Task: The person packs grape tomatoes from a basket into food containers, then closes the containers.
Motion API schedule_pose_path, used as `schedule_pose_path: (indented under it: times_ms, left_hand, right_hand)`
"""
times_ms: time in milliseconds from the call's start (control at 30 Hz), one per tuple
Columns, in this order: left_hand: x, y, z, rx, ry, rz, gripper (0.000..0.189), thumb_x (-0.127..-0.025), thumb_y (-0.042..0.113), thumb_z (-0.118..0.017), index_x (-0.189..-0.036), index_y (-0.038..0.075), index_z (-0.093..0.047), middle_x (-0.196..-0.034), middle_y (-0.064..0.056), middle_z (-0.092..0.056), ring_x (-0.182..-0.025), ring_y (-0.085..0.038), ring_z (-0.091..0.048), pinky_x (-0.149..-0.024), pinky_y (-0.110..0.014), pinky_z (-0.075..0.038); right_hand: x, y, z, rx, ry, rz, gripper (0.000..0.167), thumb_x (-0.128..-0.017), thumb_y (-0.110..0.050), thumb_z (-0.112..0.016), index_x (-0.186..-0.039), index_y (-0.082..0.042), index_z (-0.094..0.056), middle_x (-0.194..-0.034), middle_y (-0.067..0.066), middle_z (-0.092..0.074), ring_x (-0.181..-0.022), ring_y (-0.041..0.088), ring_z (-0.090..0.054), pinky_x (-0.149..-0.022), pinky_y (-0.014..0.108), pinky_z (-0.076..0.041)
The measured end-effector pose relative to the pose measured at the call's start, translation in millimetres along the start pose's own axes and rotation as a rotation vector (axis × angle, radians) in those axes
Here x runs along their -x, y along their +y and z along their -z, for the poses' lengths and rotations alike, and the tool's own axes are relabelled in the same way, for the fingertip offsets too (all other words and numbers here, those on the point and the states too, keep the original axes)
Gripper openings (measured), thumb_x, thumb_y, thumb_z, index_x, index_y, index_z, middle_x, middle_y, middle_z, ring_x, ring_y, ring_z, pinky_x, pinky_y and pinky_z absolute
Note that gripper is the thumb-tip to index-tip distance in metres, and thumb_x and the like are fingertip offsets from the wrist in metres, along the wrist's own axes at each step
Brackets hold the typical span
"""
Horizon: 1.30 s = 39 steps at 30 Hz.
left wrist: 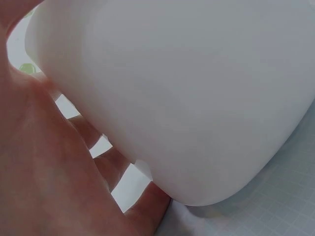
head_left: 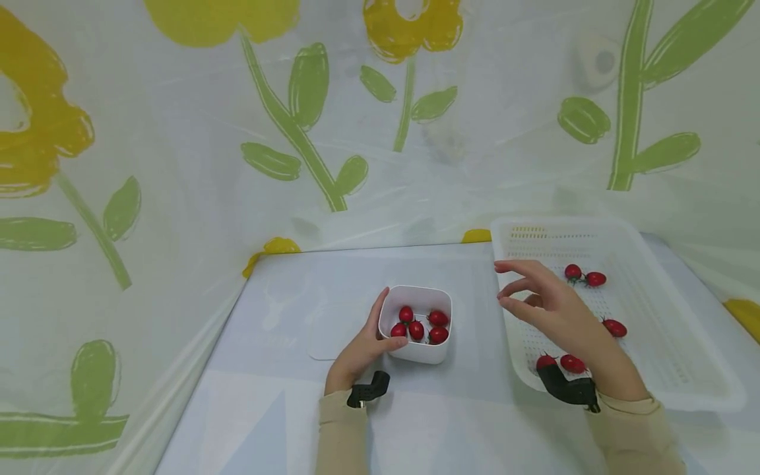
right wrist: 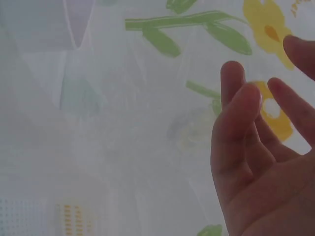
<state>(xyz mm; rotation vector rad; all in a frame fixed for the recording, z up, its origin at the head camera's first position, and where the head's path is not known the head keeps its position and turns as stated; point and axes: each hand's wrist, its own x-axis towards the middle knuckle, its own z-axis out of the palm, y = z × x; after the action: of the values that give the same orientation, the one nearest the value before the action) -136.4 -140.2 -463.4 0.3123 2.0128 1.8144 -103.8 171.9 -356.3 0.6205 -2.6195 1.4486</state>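
A small white square box (head_left: 418, 355) stands on the table, with several red cherry tomatoes (head_left: 416, 330) inside. My left hand (head_left: 363, 348) grips its left side, the thumb over the near rim; up close, the left wrist view shows the fingers along the outside of the box wall (left wrist: 172, 98). Over the left part of a white perforated basket (head_left: 683, 316) hovers my right hand (head_left: 555, 307), its fingers loosely bent and nothing between them. More cherry tomatoes (head_left: 614, 328) lie spread out in that basket, some partly hidden by the right wrist.
The white table (head_left: 267, 409) ends at the back against a hanging sheet (head_left: 196, 132) printed with yellow flowers and green leaves. Black wrist devices sit on both wrists. The large basket takes up the table's right side.
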Motion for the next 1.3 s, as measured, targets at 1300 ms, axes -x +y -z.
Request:
schedule_pose_path:
  times_ms: [1300]
  left_hand:
    - [0.3, -0.7, 0.1, -0.012, -0.005, -0.039, 0.089, -0.079, 0.026, -0.067, -0.141, 0.039, -0.005, -0.146, -0.001, -0.013, -0.130, -0.026, -0.017, -0.098, -0.053, -0.024]
  right_hand:
    - [-7.8, 131.3, 66.4, 0.188, -0.529, -0.407, 0.060, -0.081, -0.035, -0.063, -0.132, -0.013, -0.041, -0.120, 0.013, -0.049, -0.089, 0.019, -0.056, -0.073, 0.041, -0.046]
